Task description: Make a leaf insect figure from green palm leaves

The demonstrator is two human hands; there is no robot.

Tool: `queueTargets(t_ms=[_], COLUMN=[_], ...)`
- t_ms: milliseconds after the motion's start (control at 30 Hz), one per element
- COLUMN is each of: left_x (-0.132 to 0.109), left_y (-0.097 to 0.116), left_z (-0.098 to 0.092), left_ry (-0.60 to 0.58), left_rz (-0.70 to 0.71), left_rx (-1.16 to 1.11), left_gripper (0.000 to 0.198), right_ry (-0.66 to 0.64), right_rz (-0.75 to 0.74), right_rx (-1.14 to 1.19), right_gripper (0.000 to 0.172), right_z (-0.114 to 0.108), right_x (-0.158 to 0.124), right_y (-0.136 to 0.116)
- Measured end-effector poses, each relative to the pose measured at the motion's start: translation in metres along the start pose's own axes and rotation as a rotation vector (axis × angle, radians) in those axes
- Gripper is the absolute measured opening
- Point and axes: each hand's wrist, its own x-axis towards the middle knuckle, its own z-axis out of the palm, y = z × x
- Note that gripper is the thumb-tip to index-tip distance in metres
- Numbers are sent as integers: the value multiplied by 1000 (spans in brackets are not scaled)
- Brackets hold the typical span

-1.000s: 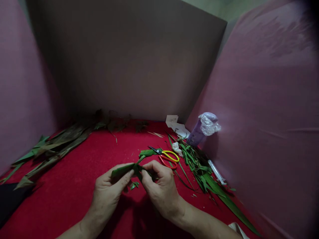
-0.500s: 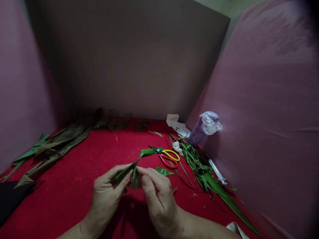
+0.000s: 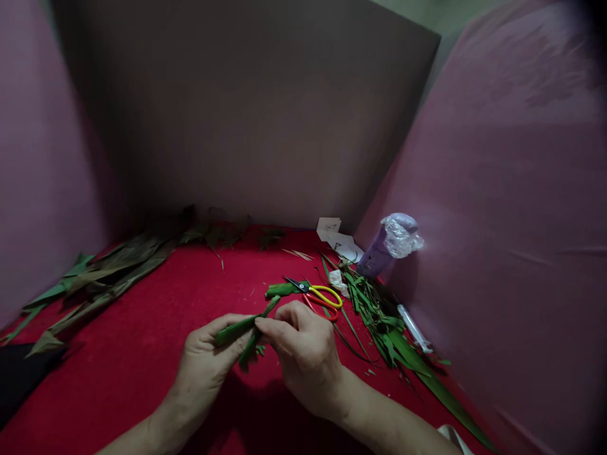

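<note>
Between my hands is a folded green leaf [image 3: 236, 330], with one narrow end pointing up and another strip hanging down. My left hand [image 3: 208, 357] is closed round its left part, thumb below and fingers behind. With thumb and forefinger, my right hand [image 3: 306, 354] pinches the leaf near its middle, where the strips meet. Just beyond the right hand lie scissors [image 3: 308, 288] with one yellow and one red handle, their blades over a cut piece of green leaf [image 3: 281, 289]. The fingertips behind the leaf are partly hidden.
Leaf scraps [image 3: 374, 303] are heaped along the right wall, beside a white plastic tube [image 3: 414, 327]. A purple container [image 3: 377, 256] with crumpled clear plastic stands behind. White cards [image 3: 345, 245] and thin sticks [image 3: 298, 254] lie at the back. Long dry leaves [image 3: 118, 272] line the left.
My right hand has turned over and risen slightly, now pinching the leaf from above. The hanging strip has tilted down and left. My left hand keeps its grip.
</note>
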Motion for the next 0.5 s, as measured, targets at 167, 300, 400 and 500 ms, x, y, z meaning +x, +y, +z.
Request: queueTargets(t_ms=[167, 300, 400, 500], left_x=[1, 1, 0, -1], left_y=[2, 4, 3, 1], left_z=[4, 7, 9, 9], left_ry=[-24, -25, -24, -36], left_rz=[-6, -31, -49, -43], left_rx=[12, 11, -11, -21], left_gripper=[9, 8, 8, 10], right_ry=[-22, 38, 107, 170], right_rz=[95, 169, 241, 327], right_rx=[133, 309, 409, 388], right_gripper=[16, 18, 17, 10], right_z=[0, 7, 13, 17], right_x=[0, -6, -9, -10], right_y=[3, 3, 1, -2])
